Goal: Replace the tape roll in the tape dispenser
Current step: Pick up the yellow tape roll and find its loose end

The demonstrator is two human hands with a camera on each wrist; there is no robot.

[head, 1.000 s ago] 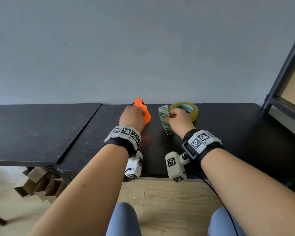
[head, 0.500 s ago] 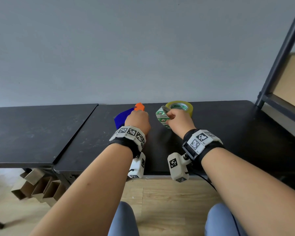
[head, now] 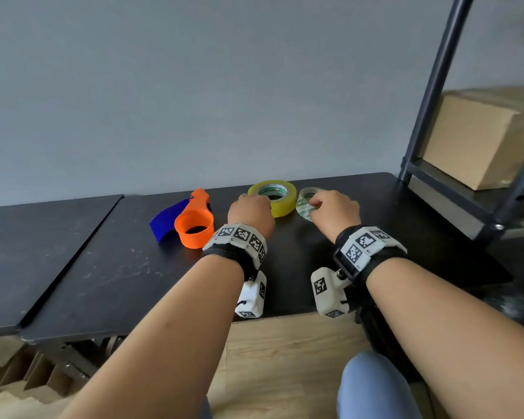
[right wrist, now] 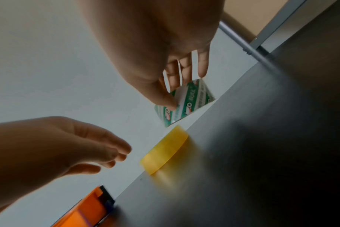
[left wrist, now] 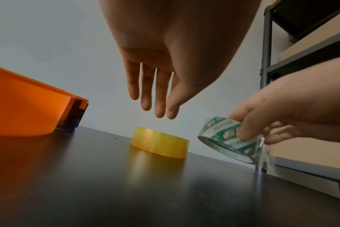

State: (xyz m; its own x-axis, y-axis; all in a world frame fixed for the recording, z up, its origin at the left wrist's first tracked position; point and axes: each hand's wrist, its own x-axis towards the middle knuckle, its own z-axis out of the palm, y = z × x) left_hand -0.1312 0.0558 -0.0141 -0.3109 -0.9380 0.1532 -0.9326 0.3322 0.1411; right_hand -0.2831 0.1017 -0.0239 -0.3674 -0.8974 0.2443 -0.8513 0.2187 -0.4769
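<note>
The orange tape dispenser (head: 194, 225) with a blue handle lies on the black table (head: 103, 267), its round hub empty. A yellow tape roll (head: 274, 199) (left wrist: 159, 144) (right wrist: 164, 151) lies flat behind it to the right. My left hand (head: 250, 211) (left wrist: 155, 92) hovers over the near left edge of that roll with straight fingers, holding nothing. My right hand (head: 333, 210) pinches a nearly used-up green-and-white roll core (head: 306, 204) (left wrist: 227, 138) (right wrist: 186, 101), tilted just above the table right of the yellow roll.
A dark metal shelf rack (head: 436, 86) stands at the right with a cardboard box (head: 478, 137) on it. A second black table top (head: 28, 246) adjoins on the left. Folded cardboard (head: 18, 376) sits on the floor below.
My left hand has let go of the dispenser and moved right, over the yellow roll. My right hand has carried the green-and-white core to the right of the yellow roll.
</note>
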